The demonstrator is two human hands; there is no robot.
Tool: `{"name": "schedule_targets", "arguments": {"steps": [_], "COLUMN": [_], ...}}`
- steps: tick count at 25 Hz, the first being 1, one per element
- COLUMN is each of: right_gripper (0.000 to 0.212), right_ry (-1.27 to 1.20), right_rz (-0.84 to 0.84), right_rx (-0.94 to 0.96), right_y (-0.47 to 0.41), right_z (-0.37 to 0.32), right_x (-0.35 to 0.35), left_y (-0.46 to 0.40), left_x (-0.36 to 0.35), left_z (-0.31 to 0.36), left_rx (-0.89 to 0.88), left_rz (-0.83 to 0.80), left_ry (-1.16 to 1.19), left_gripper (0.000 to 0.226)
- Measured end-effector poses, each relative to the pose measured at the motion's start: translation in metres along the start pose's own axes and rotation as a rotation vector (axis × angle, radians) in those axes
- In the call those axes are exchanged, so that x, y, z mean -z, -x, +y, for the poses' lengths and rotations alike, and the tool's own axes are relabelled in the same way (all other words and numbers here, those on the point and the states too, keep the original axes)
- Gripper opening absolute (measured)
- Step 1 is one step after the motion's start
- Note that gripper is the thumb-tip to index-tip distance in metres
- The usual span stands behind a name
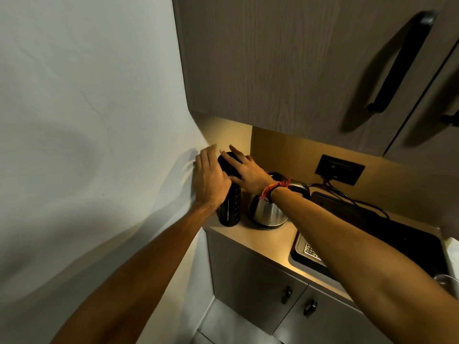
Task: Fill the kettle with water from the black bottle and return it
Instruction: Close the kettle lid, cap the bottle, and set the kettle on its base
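Up in the corner where the counter (268, 240) meets the wall, the black bottle (229, 207) stands upright just left of the steel kettle (269, 212). My left hand (210, 178) wraps its upper body, and my right hand (244, 167) lies spread over its top.

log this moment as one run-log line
phase: bottle handling | left hand: gripping black bottle | right hand: on bottle top | bottle: upright on counter | kettle: beside bottle
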State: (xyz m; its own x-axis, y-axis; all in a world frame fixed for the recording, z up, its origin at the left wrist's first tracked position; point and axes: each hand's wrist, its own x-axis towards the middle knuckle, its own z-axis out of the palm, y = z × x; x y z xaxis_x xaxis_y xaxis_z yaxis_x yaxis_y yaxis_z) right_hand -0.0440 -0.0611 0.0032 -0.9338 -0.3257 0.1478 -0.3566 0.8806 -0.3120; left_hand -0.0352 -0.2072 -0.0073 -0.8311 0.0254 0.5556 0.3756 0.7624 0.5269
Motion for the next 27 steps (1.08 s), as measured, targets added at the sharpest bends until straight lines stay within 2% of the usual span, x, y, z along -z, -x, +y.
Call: {"name": "schedule_targets", "arguments": {"steps": [3, 5, 7, 10, 13, 15, 16, 18, 23, 27], "right_gripper": [0.106, 0.112, 0.115, 0.114, 0.086, 0.058, 0.047, 0.038, 0.030, 0.029], "right_ry": [-0.060, -0.047, -0.002, 0.170, 0.213, 0.133, 0.121, 0.108, 0.103, 0.155], "right_rz": [0.097, 0.148, 0.154, 0.036, -0.126, -0.102, -0.079, -0.075, -0.032, 0.054], "right_rx": [-0.009, -0.088, -0.210, -0.346, -0.386, -0.438, -0.450, -0.479, -0.503, -0.532], "right_y": [0.018, 0.039, 0.063, 0.092, 0.093, 0.088, 0.086, 0.081, 0.085, 0.100], "right_z": [0.024, 0.055, 0.092, 0.137, 0.150, 0.151, 0.151, 0.152, 0.150, 0.146], "right_x": [0.001, 0.002, 0.003, 0.005, -0.003, -0.008, -0.010, -0.011, -0.006, 0.024], "left_y": [-0.007, -0.004, 0.003, 0.001, -0.010, -0.012, -0.011, -0.009, -0.011, -0.014], "left_x": [-0.005, -0.019, -0.042, -0.082, -0.113, -0.129, -0.137, -0.146, -0.151, -0.153], "left_z": [0.026, 0.045, 0.064, 0.081, 0.074, 0.067, 0.064, 0.062, 0.064, 0.084], "left_rx": [-0.153, -0.324, -0.418, -0.305, -0.180, -0.121, -0.101, -0.087, -0.084, -0.161], "left_rz": [0.110, 0.104, -0.066, -0.502, -0.745, -0.844, -0.861, -0.844, -0.763, -0.637], "left_ry": [0.010, 0.017, 0.012, -0.082, -0.317, -0.390, -0.399, -0.397, -0.337, -0.263], "left_gripper": [0.067, 0.067, 0.075, 0.096, 0.116, 0.125, 0.129, 0.132, 0.124, 0.120]}}
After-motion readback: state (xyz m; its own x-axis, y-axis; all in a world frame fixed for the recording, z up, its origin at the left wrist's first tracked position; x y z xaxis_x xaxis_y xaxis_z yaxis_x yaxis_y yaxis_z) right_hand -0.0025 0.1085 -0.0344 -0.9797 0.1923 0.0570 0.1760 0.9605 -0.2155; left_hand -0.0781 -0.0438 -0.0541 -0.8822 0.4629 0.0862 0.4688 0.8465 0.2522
